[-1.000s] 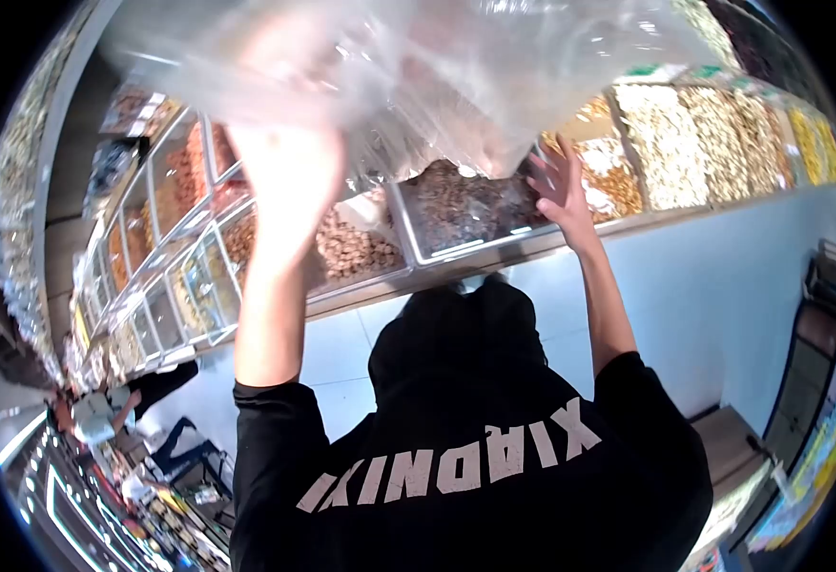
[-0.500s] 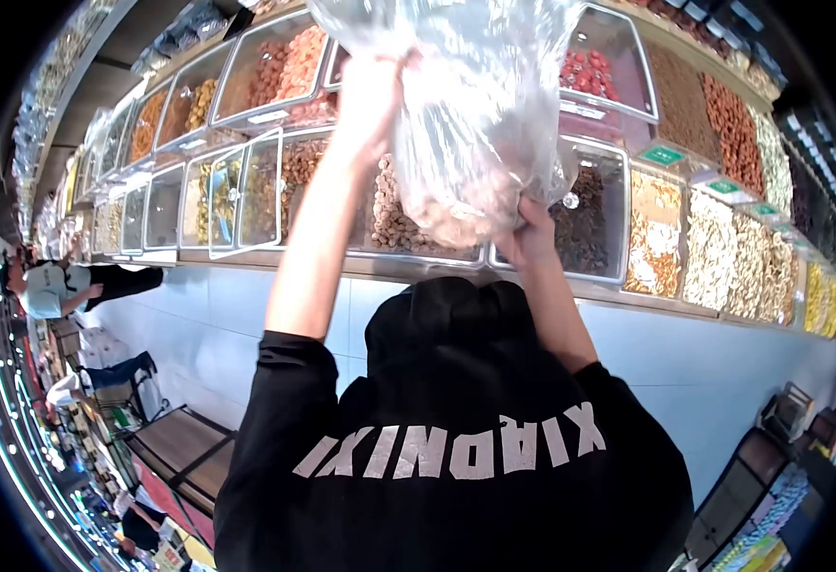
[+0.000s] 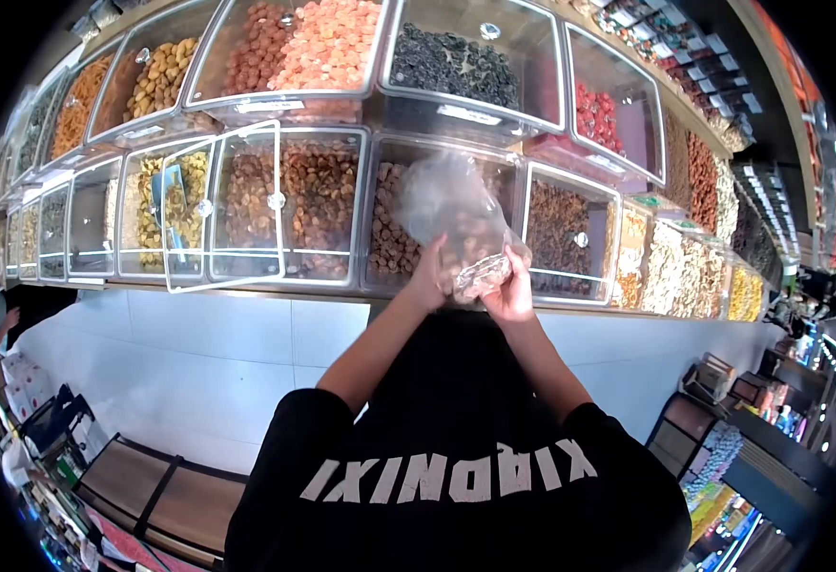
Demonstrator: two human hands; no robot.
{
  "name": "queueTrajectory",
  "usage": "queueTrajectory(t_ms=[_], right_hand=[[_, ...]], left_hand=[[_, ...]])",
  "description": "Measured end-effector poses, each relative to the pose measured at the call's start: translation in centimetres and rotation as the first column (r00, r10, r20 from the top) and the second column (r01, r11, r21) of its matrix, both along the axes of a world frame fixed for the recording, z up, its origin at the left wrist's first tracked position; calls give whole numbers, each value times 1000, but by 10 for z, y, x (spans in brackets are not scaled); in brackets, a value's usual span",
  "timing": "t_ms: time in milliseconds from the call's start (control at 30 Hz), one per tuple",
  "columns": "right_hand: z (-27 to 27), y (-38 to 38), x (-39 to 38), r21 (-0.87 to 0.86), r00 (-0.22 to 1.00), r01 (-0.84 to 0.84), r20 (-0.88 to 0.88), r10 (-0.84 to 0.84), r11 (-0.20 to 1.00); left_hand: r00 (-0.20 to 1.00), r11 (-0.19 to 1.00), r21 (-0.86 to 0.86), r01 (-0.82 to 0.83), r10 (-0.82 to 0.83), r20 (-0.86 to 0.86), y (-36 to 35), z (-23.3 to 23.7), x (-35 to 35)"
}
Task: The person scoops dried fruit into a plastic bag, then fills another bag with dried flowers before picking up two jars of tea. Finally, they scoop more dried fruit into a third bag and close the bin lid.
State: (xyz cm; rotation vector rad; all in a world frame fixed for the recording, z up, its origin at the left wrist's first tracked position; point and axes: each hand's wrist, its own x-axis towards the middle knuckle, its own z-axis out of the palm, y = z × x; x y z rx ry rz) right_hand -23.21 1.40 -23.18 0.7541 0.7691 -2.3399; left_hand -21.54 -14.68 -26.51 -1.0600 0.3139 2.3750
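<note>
A clear plastic bag (image 3: 446, 195) with light brown lumpy pieces inside is between my two hands, low in front of my chest and over the front edge of the display. My left hand (image 3: 427, 278) is closed around the bag's left side. On the other side, my right hand (image 3: 511, 289) grips the crumpled plastic, its thumb and fingers wrapped against it. Directly behind the bag is a bin of round brown dried pieces (image 3: 387, 229), partly hidden by the plastic.
Two rows of clear-lidded bins run across, including orange-pink dried fruit (image 3: 332, 48), dark dried fruit (image 3: 451, 67) and red pieces (image 3: 597, 114). A loose transparent lid (image 3: 224, 283) leans over the lower left bins. Brown-topped benches (image 3: 189, 500) stand at lower left.
Both hands have come down and closer together, bringing the bag nearer my body. It was held up and stretched tall; now it is lower and bunched. The view has shifted.
</note>
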Motion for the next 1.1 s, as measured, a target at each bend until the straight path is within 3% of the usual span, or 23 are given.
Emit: queueTrajectory(t_ms=[33, 67, 133, 233, 267, 367, 400, 433, 500, 600, 633, 667, 700, 767, 833, 900, 967, 1033, 1100], right_hand=[[0, -6, -5, 51, 1000, 6, 14, -6, 999], [-2, -10, -8, 116, 996, 45, 68, -54, 992], [-7, -18, -14, 244, 986, 98, 104, -126, 965], [-14, -27, -20, 315, 983, 107, 105, -147, 943], [-17, -30, -21, 325, 982, 97, 125, -144, 941], [-28, -36, -23, 485, 976, 72, 143, -161, 871], [-26, -42, -21, 565, 977, 66, 132, -169, 822], [-26, -45, -20, 638, 978, 61, 117, -175, 768], [-52, -31, -21, 749, 996, -59, 91, -15, 660], [-50, -28, -20, 781, 993, -5, -72, 98, 625], [-52, -26, -22, 838, 969, 80, -191, 153, 539], [-54, -23, -24, 878, 931, 178, -296, 213, 444], [-53, -22, -24, 881, 828, 385, -461, 320, 274], [1, -18, -26, 857, 757, 403, -510, 409, 322], [20, -1, -25, 886, 711, 301, -456, 535, 353], [38, 4, -23, 835, 623, 393, -549, 557, 384], [56, 14, -29, 820, 506, 466, -556, 659, 333], [73, 19, -37, 790, 466, 498, -592, 658, 358], [100, 23, -46, 759, 425, 505, -633, 648, 410]], left_hand=[[974, 973, 208, -98, 138, -182, 3, -20, 6], [964, 961, 256, -102, 159, -213, 12, -39, 15], [948, 913, 401, -78, 193, -254, 18, -34, 22], [957, 959, 260, -113, 175, -232, 15, -7, 34], [945, 942, 323, -95, 187, -268, 19, -31, 41], [981, 988, 81, -131, 141, -136, 11, -18, 44], [984, 981, 84, -173, 176, -26, 4, -7, 43], [968, 984, 38, -176, 180, -176, 0, -18, 49], [870, 980, -48, -193, 148, -470, -16, -45, 59], [972, 905, -373, -204, 142, -187, -32, 7, 56], [985, 865, -472, -170, 155, -70, -37, 24, 58], [984, 848, -502, -171, 120, -132, -41, 16, 63], [978, 827, -534, -176, 84, -192, -48, 4, 68], [964, 745, -646, -168, -11, -264, -58, -4, 71], [955, 602, -788, -128, -139, -261, -60, 10, 67], [927, 349, -914, -206, -231, -297, -54, 43, 61], [925, 239, -961, -138, -316, -211, -58, 69, 53], [925, 322, -921, -220, -231, -301, -57, 93, 43], [894, 178, -948, -264, -324, -310, -63, 114, 36]])
